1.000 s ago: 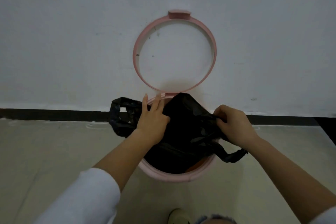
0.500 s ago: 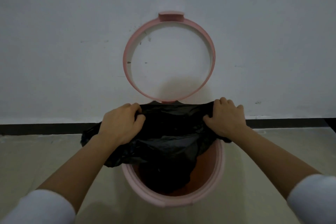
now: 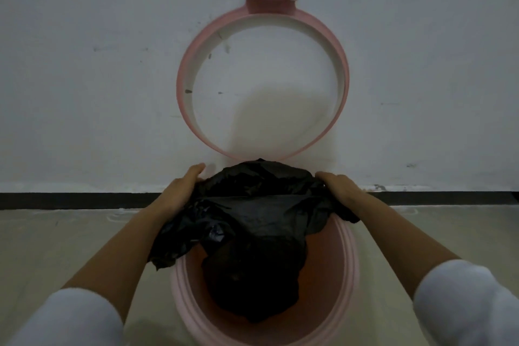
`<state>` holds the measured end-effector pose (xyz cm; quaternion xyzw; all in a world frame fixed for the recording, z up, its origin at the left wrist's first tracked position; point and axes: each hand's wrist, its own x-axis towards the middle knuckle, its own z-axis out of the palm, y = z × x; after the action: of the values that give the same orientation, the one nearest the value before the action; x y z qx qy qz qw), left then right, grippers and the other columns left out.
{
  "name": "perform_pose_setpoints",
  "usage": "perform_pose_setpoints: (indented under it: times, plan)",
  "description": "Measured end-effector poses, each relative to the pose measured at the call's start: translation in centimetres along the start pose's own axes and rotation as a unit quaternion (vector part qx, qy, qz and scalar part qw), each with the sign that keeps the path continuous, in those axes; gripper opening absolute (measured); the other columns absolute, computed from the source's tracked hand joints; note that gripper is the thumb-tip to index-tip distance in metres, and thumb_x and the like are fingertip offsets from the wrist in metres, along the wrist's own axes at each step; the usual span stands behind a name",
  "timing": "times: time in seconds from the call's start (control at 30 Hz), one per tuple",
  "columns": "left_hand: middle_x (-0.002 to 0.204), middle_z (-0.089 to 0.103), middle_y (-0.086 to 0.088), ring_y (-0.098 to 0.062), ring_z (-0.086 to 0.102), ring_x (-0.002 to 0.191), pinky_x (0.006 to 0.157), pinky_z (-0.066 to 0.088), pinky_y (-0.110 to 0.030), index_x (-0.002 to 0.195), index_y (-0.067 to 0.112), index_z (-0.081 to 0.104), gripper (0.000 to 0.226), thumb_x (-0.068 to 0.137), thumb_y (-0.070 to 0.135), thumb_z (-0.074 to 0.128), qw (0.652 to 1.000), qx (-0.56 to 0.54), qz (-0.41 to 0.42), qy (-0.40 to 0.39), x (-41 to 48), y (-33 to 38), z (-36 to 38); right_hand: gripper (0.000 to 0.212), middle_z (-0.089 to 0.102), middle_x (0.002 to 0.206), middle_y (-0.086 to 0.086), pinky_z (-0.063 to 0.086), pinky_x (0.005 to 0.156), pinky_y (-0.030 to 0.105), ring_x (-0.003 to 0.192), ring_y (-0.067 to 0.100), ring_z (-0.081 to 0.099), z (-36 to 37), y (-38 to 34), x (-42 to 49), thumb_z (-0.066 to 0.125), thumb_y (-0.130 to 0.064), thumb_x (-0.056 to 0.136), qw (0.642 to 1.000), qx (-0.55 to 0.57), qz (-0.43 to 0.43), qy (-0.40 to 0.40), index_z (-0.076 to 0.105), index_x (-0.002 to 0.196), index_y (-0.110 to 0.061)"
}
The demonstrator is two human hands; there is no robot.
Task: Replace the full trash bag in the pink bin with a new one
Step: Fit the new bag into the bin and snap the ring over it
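A pink round bin (image 3: 349,275) stands on the floor against the wall, seen from above. Its pink ring lid (image 3: 185,73) is flipped up against the wall. A black trash bag (image 3: 261,213) hangs into the bin, its mouth stretched over the far rim and spilling over the left side. My left hand (image 3: 179,191) grips the bag's left edge at the far-left rim. My right hand (image 3: 339,185) holds the bag's right edge at the far-right rim. Part of the bin's orange-pink inside shows near me.
A white wall (image 3: 84,64) with small marks rises right behind the bin, with a black baseboard (image 3: 70,199) at its foot. Beige floor (image 3: 56,247) lies on both sides of the bin.
The view has come closer to the bin. Both hands have spread the bag's mouth wider and pushed it down over the bin's far rim.
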<state>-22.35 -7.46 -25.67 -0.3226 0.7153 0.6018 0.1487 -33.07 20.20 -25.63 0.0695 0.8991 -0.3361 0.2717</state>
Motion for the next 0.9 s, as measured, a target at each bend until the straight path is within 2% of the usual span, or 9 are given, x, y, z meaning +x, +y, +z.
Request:
perform_pose_setpoints:
  times: [0.07,0.2,0.27,0.33,0.43,0.53,0.63,0.8,0.9]
  plan:
    - [0.096,0.064,-0.011,-0.024,0.058,0.082,0.081,0.038,-0.033,0.081,0.016,0.065,0.038,0.090,0.047,0.045,0.999,-0.021,-0.011,0.023,0.2,-0.8,-0.2,0.026,0.061,0.113,0.019,0.042,0.096,0.039,0.094,0.031,0.055,-0.1,1.3,-0.3,0.041,-0.030,0.096,0.997,0.042,0.048,-0.041,0.058,0.098,-0.010]
    - [0.113,0.063,-0.023,-0.022,0.053,0.091,0.076,0.037,-0.031,0.085,0.008,0.065,0.025,0.094,0.025,0.050,0.996,0.070,0.007,0.058,-0.1,-2.9,-1.4,0.020,0.058,0.091,0.006,0.040,0.090,0.041,0.081,0.022,0.053,-0.9,4.4,-1.3,0.051,-0.036,0.088,0.968,0.180,0.156,-0.075,0.059,0.085,-0.018]
    - [0.098,0.069,-0.022,-0.028,0.061,0.085,0.074,0.046,-0.036,0.081,0.002,0.069,0.027,0.084,0.027,0.060,0.991,0.057,0.036,0.115,-0.9,-3.1,-2.6,0.014,0.055,0.085,0.007,0.042,0.079,0.039,0.074,0.022,0.051,-1.6,4.7,-1.4,0.054,-0.027,0.084,0.944,0.285,0.163,0.011,0.058,0.083,-0.013]
    - [0.090,0.069,-0.015,-0.031,0.063,0.088,0.080,0.048,-0.041,0.082,0.008,0.071,0.027,0.078,0.033,0.059,0.970,0.064,0.117,0.205,-2.2,-2.2,-3.4,0.009,0.050,0.076,0.008,0.040,0.066,0.034,0.071,0.024,0.048,-2.3,4.5,-1.7,0.052,-0.017,0.084,0.914,0.351,0.109,0.175,0.054,0.085,-0.008]
    - [0.092,0.067,-0.003,-0.018,0.055,0.079,0.073,0.043,-0.029,0.089,0.014,0.071,0.023,0.089,0.028,0.052,0.919,0.106,0.284,0.254,-5.3,-0.2,-2.3,0.011,0.055,0.082,0.004,0.040,0.072,0.032,0.084,0.021,0.051,-2.1,2.9,-4.3,0.050,-0.012,0.080,0.897,0.271,-0.136,0.320,0.059,0.085,-0.008]
    - [0.093,0.069,0.002,-0.010,0.054,0.092,0.083,0.041,-0.030,0.098,0.019,0.071,0.044,0.084,0.048,0.041,0.877,0.250,0.382,0.150,-8.6,0.7,0.5,0.036,0.057,0.103,-0.006,0.036,0.087,0.028,0.103,0.013,0.046,0.0,1.6,-8.3,0.047,-0.026,0.068,0.908,0.045,-0.360,0.208,0.067,0.095,-0.013]
    - [0.092,0.063,0.013,-0.010,0.050,0.104,0.095,0.029,-0.033,0.118,0.033,0.061,0.064,0.073,0.066,0.030,0.839,0.403,0.353,0.094,-10.0,-0.9,2.2,0.038,0.060,0.113,-0.005,0.019,0.088,0.028,0.113,0.012,0.040,1.4,3.1,-9.5,0.045,-0.038,0.067,0.859,-0.236,-0.410,0.193,0.068,0.089,-0.018]
    - [0.073,0.052,0.025,0.008,0.049,0.077,0.081,0.032,-0.018,0.084,0.034,0.063,0.023,0.073,0.051,0.051,0.835,0.344,0.426,0.054,-13.1,-5.4,1.5,0.014,0.060,0.078,-0.003,0.035,0.077,0.033,0.076,0.018,0.059,-0.2,8.3,-12.7,0.053,-0.028,0.072,0.857,-0.198,-0.421,0.224,0.054,0.069,-0.015]
    - [0.070,0.051,0.024,0.010,0.049,0.073,0.068,0.034,-0.010,0.075,0.032,0.059,0.008,0.074,0.039,0.061,0.839,0.310,0.448,0.016,-15.0,-8.0,1.0,0.013,0.061,0.076,0.000,0.040,0.077,0.032,0.072,0.022,0.062,0.4,11.5,-14.7,0.054,-0.022,0.075,0.844,-0.212,-0.446,0.208,0.055,0.068,-0.011]
